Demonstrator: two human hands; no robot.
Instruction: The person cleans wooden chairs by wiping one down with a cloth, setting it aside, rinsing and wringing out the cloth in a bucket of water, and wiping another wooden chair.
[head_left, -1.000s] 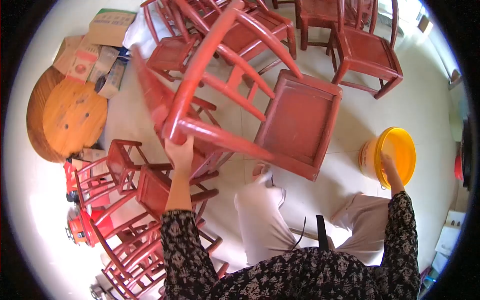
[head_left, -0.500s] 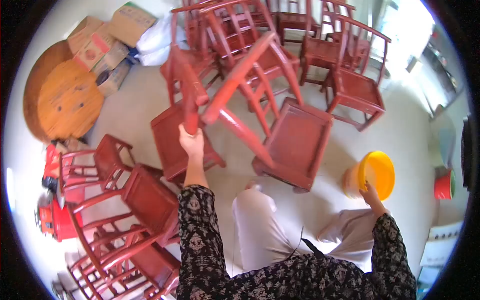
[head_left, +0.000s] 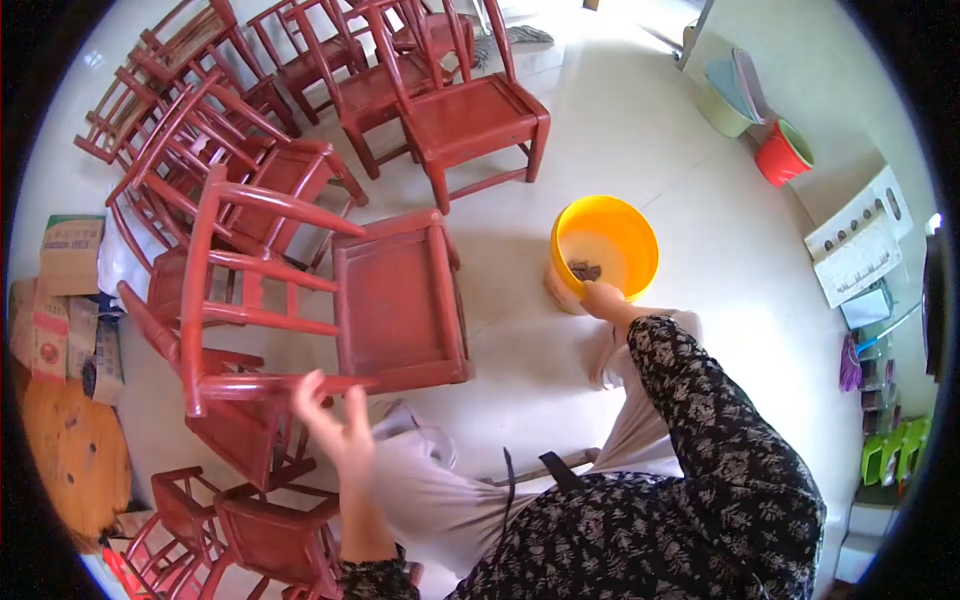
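Since the earlier frame, the left hand (head_left: 340, 435) is coming off the wood it was gripping, and the view is swinging, so the yellow bucket (head_left: 630, 225) is now sitting nearer the middle. The left hand is blurring a little; its fingers are spreading apart, holding nothing, beside the lower rail of the near red chair (head_left: 395, 305). Cannot tell whether the fingertips are touching that rail. The chair is standing in front of the person, its seat facing up, its back pointing left in the view. The right hand (head_left: 605, 300) is reaching over the bucket's near rim; a dark cloth (head_left: 584, 270) is showing just beyond its fingers, and cannot tell whether they are closing on it. The bucket is standing on the pale floor (head_left: 520, 405), to the right of the chair and apart from it. A second red chair (head_left: 235, 435) is standing close behind the near one's back.
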